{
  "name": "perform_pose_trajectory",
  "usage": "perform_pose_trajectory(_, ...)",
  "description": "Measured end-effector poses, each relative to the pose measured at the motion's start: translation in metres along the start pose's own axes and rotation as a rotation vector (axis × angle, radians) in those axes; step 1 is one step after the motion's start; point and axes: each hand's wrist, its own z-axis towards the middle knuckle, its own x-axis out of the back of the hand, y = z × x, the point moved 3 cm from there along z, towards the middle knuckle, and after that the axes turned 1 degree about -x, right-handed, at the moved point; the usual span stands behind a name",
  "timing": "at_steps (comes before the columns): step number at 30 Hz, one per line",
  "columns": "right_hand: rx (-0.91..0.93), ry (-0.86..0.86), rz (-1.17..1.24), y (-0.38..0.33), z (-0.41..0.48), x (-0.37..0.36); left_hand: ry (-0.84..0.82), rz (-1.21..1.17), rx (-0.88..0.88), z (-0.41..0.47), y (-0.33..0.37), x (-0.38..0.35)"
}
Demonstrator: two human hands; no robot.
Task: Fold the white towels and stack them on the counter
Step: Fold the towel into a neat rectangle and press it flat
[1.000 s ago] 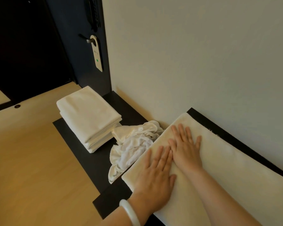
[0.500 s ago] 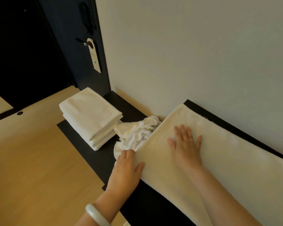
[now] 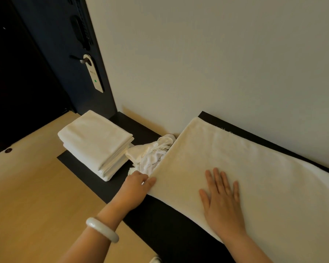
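A long cream-white towel (image 3: 235,158) lies flat along the black counter (image 3: 160,215), against the wall. My right hand (image 3: 221,202) presses flat on its near part, fingers spread. My left hand (image 3: 137,188) is at the towel's near-left corner; the thumb lies on the edge and the fingers are tucked under it. A crumpled white towel (image 3: 152,156) sits just beyond that corner. Further left, a stack of folded white towels (image 3: 97,143) stands at the counter's end.
The cream wall (image 3: 217,63) runs along the counter's far side. A dark door (image 3: 51,63) with a hanging tag (image 3: 94,74) stands at the back left. Wooden floor (image 3: 27,196) lies to the left of the counter. A white bangle (image 3: 102,231) circles my left wrist.
My left hand left the top of the flat towel and slid left to its near-left corner, where it now grips the edge. My right hand stayed pressed on the towel.
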Motion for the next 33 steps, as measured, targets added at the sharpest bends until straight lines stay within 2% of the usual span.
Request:
perform_pose_trajectory(5,-0.017,0.000,-0.003,-0.003,-0.001,0.001,0.098,0.273,-0.039,0.003,0.003,0.008)
perform_pose_trajectory(7,-0.021,-0.007,-0.011,-0.003,0.000,-0.002,0.252,0.369,-0.082,-0.008,0.020,0.008)
perform_pose_trajectory(9,-0.042,-0.004,-0.020,-0.003,0.001,-0.002,0.460,0.520,-0.323,-0.022,0.054,-0.008)
perform_pose_trajectory(10,-0.048,0.012,-0.023,-0.004,0.001,-0.002,0.463,0.517,-0.466,-0.027,0.072,-0.024)
perform_pose_trajectory(11,-0.049,0.026,-0.022,-0.005,0.000,-0.001,0.431,0.519,-0.586,-0.030,0.089,-0.041)
perform_pose_trajectory(13,-0.048,0.024,-0.009,-0.005,0.000,-0.002,0.220,0.480,-0.616,-0.026,0.109,-0.077)
perform_pose_trajectory(14,-0.049,0.032,0.002,-0.004,-0.001,-0.003,0.140,0.485,-0.566,-0.023,0.110,-0.088)
perform_pose_trajectory(19,-0.162,0.086,-0.002,0.043,-0.026,-0.005,0.193,0.601,-0.535,-0.009,0.093,-0.098)
perform_pose_trajectory(21,-0.302,0.080,-0.032,0.082,-0.049,-0.001,0.146,0.575,-0.544,-0.011,0.097,-0.098)
perform_pose_trajectory(23,-0.455,0.004,-0.022,0.119,-0.073,0.007,0.061,0.590,-0.505,-0.016,0.099,-0.097)
perform_pose_trajectory(26,-0.610,-0.043,-0.061,0.137,-0.077,0.020,0.108,0.638,-0.478,-0.016,0.111,-0.096)
perform_pose_trajectory(27,-0.592,0.017,-0.078,0.127,-0.069,0.023,0.101,0.628,-0.480,-0.013,0.119,-0.101)
perform_pose_trajectory(29,-0.451,0.123,-0.002,0.094,-0.046,0.020,0.102,0.608,-0.606,-0.006,0.143,-0.120)
perform_pose_trajectory(31,-0.252,0.067,0.014,0.056,-0.029,0.014,0.086,0.615,-0.737,0.006,0.161,-0.137)
perform_pose_trajectory(33,-0.197,0.019,0.048,0.051,-0.026,0.012,0.057,0.656,-0.773,0.021,0.161,-0.145)
